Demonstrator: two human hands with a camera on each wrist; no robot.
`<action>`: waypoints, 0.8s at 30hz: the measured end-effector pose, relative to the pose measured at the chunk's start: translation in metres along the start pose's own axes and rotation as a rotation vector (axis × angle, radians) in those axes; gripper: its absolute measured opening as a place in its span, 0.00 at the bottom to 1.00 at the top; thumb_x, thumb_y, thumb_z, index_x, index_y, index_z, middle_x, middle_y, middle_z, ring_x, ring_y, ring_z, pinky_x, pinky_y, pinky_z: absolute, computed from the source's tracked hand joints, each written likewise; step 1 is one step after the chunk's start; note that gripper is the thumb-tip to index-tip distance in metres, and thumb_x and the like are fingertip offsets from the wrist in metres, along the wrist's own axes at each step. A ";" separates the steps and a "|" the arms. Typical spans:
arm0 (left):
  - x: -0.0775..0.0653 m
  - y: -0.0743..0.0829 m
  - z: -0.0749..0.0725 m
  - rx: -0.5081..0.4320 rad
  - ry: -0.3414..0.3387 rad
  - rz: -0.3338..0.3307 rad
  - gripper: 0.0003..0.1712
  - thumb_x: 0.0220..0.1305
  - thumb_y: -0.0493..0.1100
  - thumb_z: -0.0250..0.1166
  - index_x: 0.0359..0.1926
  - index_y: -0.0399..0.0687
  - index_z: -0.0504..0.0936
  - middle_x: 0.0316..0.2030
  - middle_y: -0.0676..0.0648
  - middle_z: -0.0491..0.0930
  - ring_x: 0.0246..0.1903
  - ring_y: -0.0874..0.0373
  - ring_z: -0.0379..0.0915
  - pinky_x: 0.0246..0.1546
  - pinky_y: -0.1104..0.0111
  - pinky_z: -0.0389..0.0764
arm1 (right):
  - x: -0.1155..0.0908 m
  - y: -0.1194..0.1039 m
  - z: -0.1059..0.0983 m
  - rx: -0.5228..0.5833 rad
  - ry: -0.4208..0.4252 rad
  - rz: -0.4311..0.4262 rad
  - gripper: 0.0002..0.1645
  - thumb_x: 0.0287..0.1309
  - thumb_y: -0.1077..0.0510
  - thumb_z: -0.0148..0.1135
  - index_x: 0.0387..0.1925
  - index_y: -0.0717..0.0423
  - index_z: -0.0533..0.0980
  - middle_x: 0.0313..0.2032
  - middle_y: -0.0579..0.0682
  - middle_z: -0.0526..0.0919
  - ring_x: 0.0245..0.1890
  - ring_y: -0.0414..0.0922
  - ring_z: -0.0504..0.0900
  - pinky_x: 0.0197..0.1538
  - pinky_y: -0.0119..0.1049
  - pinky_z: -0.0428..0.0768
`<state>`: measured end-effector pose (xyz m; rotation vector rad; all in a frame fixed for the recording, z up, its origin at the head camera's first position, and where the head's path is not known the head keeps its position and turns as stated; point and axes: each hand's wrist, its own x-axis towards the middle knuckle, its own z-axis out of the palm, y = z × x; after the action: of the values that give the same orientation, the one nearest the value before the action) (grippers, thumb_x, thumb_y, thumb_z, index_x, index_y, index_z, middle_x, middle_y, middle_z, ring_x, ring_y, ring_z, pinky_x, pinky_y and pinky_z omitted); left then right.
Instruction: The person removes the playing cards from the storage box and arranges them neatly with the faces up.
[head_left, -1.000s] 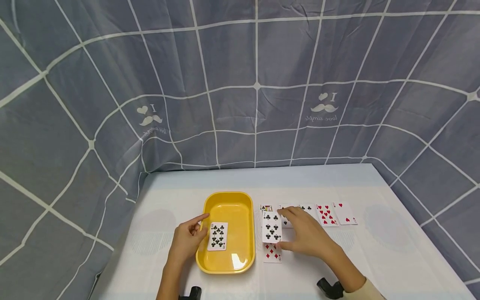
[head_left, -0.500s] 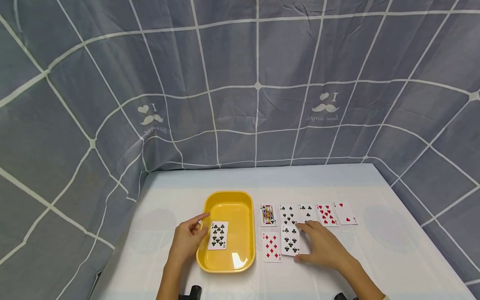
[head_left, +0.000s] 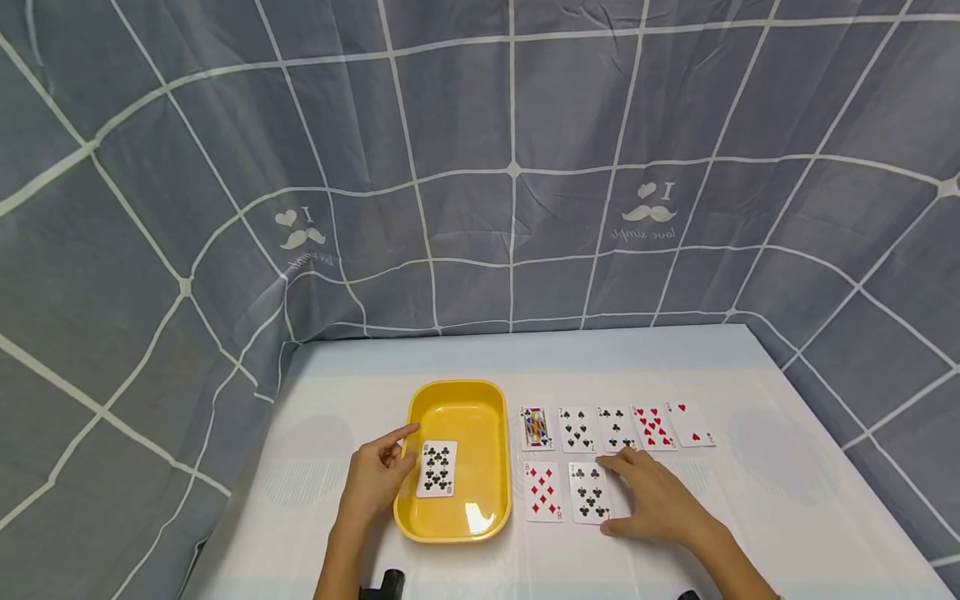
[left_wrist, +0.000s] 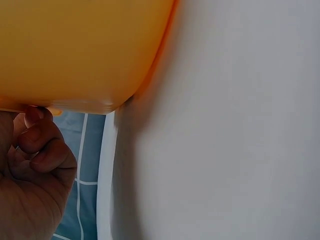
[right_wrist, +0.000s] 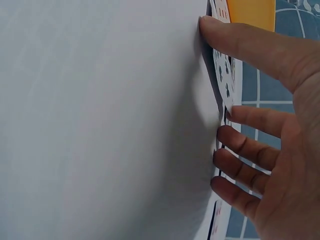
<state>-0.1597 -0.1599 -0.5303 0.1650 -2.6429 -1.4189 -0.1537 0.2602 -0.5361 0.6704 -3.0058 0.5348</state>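
My left hand (head_left: 372, 481) is gripping the tray (head_left: 457, 400); my relaxed right hand (head_left: 654, 500) is touching the seven of clubs (head_left: 588, 492), marked "7".

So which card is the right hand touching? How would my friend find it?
Start at the yellow tray on the white table. To the right of it lie two rows of cards: five in the far row, two in the near row. The one you want is the club card in the near row, by the right hand; its only row-mate, the diamond card, is red.
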 end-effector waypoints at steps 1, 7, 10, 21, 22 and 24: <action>0.000 0.000 0.000 0.000 0.002 0.000 0.21 0.57 0.39 0.67 0.52 0.59 0.84 0.21 0.51 0.68 0.19 0.63 0.59 0.19 0.75 0.62 | 0.000 0.000 0.000 0.001 -0.003 -0.006 0.52 0.25 0.36 0.79 0.59 0.46 0.75 0.47 0.40 0.74 0.45 0.39 0.73 0.51 0.44 0.76; 0.000 -0.002 0.000 -0.012 -0.003 0.008 0.21 0.56 0.38 0.67 0.52 0.56 0.84 0.20 0.52 0.68 0.17 0.65 0.57 0.17 0.75 0.60 | 0.001 0.000 0.002 -0.003 -0.028 -0.009 0.54 0.26 0.36 0.79 0.61 0.46 0.73 0.47 0.41 0.74 0.45 0.39 0.72 0.50 0.44 0.75; -0.001 -0.004 0.000 -0.016 -0.009 0.014 0.21 0.56 0.37 0.67 0.52 0.56 0.84 0.20 0.51 0.68 0.16 0.66 0.57 0.16 0.75 0.60 | 0.000 0.000 0.003 0.004 -0.039 0.002 0.55 0.26 0.36 0.79 0.63 0.46 0.72 0.47 0.42 0.74 0.45 0.40 0.71 0.50 0.46 0.75; 0.000 -0.003 0.002 -0.029 0.010 0.015 0.21 0.56 0.37 0.67 0.52 0.57 0.85 0.21 0.52 0.68 0.19 0.64 0.59 0.19 0.75 0.62 | 0.001 -0.001 0.003 0.009 0.010 0.010 0.55 0.34 0.32 0.74 0.66 0.47 0.68 0.42 0.38 0.75 0.49 0.42 0.74 0.53 0.47 0.75; 0.000 -0.003 0.002 -0.031 0.009 0.012 0.21 0.56 0.37 0.67 0.52 0.57 0.85 0.21 0.52 0.67 0.19 0.64 0.59 0.19 0.75 0.62 | 0.002 -0.002 0.003 0.013 0.022 0.013 0.54 0.36 0.33 0.74 0.65 0.47 0.69 0.42 0.38 0.75 0.49 0.41 0.75 0.54 0.47 0.75; 0.000 -0.002 0.002 -0.032 0.011 0.010 0.21 0.56 0.37 0.67 0.52 0.57 0.85 0.20 0.52 0.67 0.18 0.64 0.59 0.19 0.75 0.62 | 0.005 -0.005 0.002 0.030 0.047 0.022 0.52 0.38 0.34 0.74 0.65 0.47 0.69 0.43 0.38 0.76 0.52 0.41 0.75 0.56 0.46 0.75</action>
<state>-0.1596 -0.1598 -0.5329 0.1558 -2.6066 -1.4521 -0.1558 0.2535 -0.5362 0.6174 -2.9709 0.5894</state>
